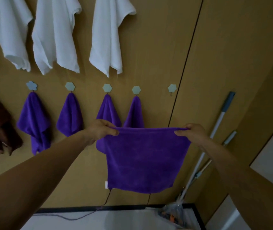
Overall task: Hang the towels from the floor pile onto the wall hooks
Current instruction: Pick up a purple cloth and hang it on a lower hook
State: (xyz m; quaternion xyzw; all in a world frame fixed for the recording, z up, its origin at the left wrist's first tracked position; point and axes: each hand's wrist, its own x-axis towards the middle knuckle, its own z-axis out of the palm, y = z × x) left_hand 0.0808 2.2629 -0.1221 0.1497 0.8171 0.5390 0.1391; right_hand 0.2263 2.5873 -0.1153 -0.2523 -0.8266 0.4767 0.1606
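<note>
Aloft, towel [142, 160] edge between left hand [101, 130], right hand [193, 132]; bare hook [172, 88] above.

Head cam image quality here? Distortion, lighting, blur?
Head view: wide-angle bowing, the wall seam curves; dim, even light, no glare, soft shadows beside the white towels; mildly soft, yet the held purple towel, left hand and right hand read clearly.

Just one cam here, head-mounted wide-angle, facing the wall [157, 47] at arm's reach and tilted down a bit. Hooks [172, 88] sit above the fingers [112, 132], floor [66, 224] far below them.
</note>
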